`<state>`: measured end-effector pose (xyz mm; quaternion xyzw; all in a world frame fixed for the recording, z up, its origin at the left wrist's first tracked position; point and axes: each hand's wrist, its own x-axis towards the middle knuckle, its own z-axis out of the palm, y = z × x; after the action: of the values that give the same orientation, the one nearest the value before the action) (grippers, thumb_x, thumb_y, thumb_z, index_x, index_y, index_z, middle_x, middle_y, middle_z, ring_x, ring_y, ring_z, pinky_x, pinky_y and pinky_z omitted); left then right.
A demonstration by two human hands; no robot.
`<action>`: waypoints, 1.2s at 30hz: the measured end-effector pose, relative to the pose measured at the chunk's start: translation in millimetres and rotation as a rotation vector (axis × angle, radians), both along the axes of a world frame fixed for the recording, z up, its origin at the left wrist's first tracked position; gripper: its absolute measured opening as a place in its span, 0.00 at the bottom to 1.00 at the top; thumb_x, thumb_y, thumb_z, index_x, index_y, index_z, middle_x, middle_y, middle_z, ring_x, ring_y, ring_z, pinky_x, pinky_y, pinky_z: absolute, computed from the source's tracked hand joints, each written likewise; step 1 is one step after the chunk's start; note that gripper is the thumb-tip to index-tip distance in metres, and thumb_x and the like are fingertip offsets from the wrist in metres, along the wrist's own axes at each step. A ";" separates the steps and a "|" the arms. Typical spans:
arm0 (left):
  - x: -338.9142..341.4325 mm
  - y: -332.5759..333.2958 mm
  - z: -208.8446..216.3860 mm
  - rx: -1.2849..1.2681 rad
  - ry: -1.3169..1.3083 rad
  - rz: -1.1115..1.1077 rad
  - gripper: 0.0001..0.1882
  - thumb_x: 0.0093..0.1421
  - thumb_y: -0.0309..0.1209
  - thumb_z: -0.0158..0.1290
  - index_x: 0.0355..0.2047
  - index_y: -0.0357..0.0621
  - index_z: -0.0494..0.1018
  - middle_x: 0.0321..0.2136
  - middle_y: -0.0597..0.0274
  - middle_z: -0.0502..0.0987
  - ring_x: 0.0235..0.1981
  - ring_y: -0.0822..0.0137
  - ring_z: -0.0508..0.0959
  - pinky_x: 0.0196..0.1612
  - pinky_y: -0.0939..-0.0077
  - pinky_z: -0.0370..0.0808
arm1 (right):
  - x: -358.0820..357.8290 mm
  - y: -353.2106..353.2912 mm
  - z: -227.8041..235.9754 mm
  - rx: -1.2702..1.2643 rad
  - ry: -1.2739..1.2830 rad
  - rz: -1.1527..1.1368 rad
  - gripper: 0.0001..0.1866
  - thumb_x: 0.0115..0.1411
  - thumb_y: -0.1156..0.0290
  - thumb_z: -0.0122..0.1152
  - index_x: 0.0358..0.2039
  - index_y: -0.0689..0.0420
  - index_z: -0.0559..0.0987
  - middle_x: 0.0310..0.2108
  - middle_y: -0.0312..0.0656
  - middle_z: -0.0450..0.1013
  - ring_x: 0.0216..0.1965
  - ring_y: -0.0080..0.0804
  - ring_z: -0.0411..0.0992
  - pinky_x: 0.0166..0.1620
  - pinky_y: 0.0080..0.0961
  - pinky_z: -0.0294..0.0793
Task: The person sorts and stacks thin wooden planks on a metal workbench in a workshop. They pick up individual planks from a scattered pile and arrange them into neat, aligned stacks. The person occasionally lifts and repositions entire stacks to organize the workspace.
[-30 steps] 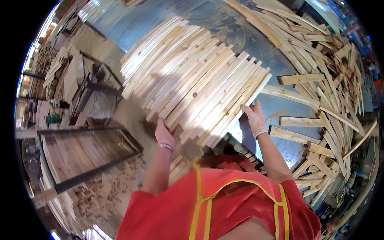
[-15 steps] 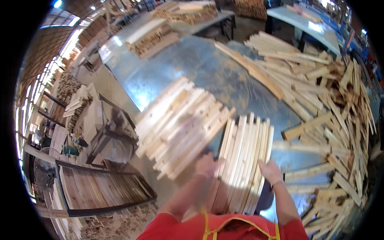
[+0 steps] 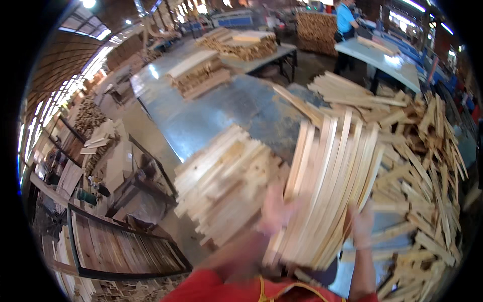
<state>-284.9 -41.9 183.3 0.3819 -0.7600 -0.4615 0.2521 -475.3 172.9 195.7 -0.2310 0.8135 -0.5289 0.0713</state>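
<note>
A bundle of long, pale wooden strips (image 3: 327, 186) is lifted between my two hands, its strips side by side and their far ends uneven. My left hand (image 3: 275, 210) presses against the bundle's left side, blurred by motion. On the right side, my right hand (image 3: 361, 226) grips the strips' edge, its fingers partly hidden by the wood. Left of the bundle, a stack of similar strips (image 3: 226, 181) lies at the near edge of the blue-grey metal table (image 3: 201, 126).
A jumbled heap of wood offcuts (image 3: 427, 166) covers the table's right side. Farther back is another stack of boards (image 3: 198, 73). A dark-framed rack of boards (image 3: 126, 246) stands at lower left. A person in a blue shirt (image 3: 345, 22) stands near a far table (image 3: 377, 53).
The bundle has risen and moved away from me and rightward, with both hands on it. The view has tilted up, bringing the person in blue into sight.
</note>
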 end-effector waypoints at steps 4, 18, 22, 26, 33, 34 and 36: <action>12.9 -14.6 86.4 -0.085 0.416 -0.016 0.49 0.56 0.45 0.72 0.71 0.35 0.65 0.62 0.41 0.72 0.66 0.46 0.73 0.67 0.53 0.72 | 8.9 -3.2 76.7 -0.312 0.292 0.064 0.20 0.69 0.66 0.67 0.57 0.63 0.79 0.49 0.49 0.82 0.49 0.42 0.79 0.54 0.38 0.78; 166.0 -71.4 -109.8 -0.791 -0.781 -0.681 0.36 0.72 0.36 0.49 0.77 0.40 0.57 0.67 0.53 0.71 0.67 0.57 0.71 0.64 0.60 0.70 | 192.5 34.1 -112.2 0.620 0.141 0.166 0.46 0.69 0.62 0.63 0.79 0.62 0.51 0.72 0.59 0.66 0.70 0.55 0.69 0.73 0.40 0.68; 175.7 -94.4 -128.8 -1.100 -0.709 -0.778 0.27 0.69 0.32 0.49 0.67 0.40 0.69 0.62 0.54 0.74 0.66 0.53 0.73 0.64 0.59 0.73 | 193.1 29.8 -146.6 0.755 0.191 0.247 0.42 0.66 0.67 0.60 0.75 0.66 0.55 0.68 0.61 0.68 0.67 0.61 0.70 0.67 0.48 0.73; 154.1 -94.5 -93.9 -0.742 -0.822 -0.832 0.21 0.68 0.30 0.46 0.60 0.44 0.76 0.57 0.51 0.78 0.59 0.50 0.77 0.61 0.55 0.75 | 160.3 34.6 -150.6 0.767 0.124 0.339 0.31 0.63 0.71 0.58 0.66 0.65 0.67 0.50 0.58 0.78 0.51 0.62 0.78 0.57 0.49 0.81; 169.9 9.5 -84.1 -0.640 -0.364 -0.630 0.15 0.53 0.36 0.63 0.40 0.48 0.75 0.38 0.57 0.77 0.43 0.49 0.77 0.49 0.48 0.74 | 167.0 -2.0 -96.5 0.360 -0.783 0.260 0.50 0.63 0.46 0.73 0.71 0.70 0.61 0.46 0.52 0.81 0.41 0.36 0.79 0.47 0.35 0.82; 170.4 34.0 -91.7 -0.740 -0.310 -0.656 0.16 0.52 0.37 0.64 0.39 0.49 0.75 0.38 0.58 0.76 0.42 0.49 0.76 0.49 0.48 0.73 | 169.0 -12.3 -111.5 0.373 -0.723 0.272 0.47 0.62 0.46 0.73 0.67 0.71 0.69 0.46 0.53 0.81 0.41 0.36 0.80 0.46 0.34 0.83; 158.2 76.1 -84.1 -0.696 -0.232 -0.622 0.22 0.51 0.38 0.65 0.45 0.49 0.74 0.44 0.58 0.74 0.49 0.49 0.75 0.54 0.48 0.72 | 164.2 -29.7 -116.5 0.507 -0.759 0.343 0.40 0.62 0.44 0.72 0.55 0.72 0.77 0.44 0.56 0.81 0.41 0.37 0.80 0.45 0.34 0.82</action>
<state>-126.7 34.2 99.1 0.0786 -0.9706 -0.1876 0.1287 -311.1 143.2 79.2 -0.1279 0.7834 -0.3417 0.5032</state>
